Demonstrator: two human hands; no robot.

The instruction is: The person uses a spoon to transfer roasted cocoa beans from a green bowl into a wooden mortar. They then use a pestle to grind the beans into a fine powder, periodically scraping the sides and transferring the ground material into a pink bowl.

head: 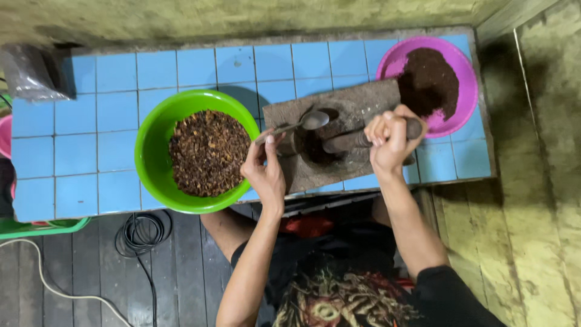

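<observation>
While my right hand (389, 138) is clamped on the pestle (363, 138) in the stone mortar (331, 136), my left hand (264, 169) pinches a spoon (296, 125) over the mortar. Green bowl (158, 130) of coarse bits left of the mortar; pink bowl (466, 72) of dark powder beyond, right.

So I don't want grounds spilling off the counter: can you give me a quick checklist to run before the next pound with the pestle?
1. Right hand closed around the pestle: ok, the grip looks firm.
2. Pestle tip inside the hollow of the stone mortar: ok.
3. Spoon clear of the pestle: cannot tell; the left hand holds it with its bowl over the mortar's rim, close to the pestle.
4. Mortar fully on the blue tiled counter: not ok, its near edge sits at the counter's front edge.
5. Green bowl of coarse pieces within reach: ok, beside the left hand.
6. Pink bowl of fine grounds fully on the counter: ok.
</observation>
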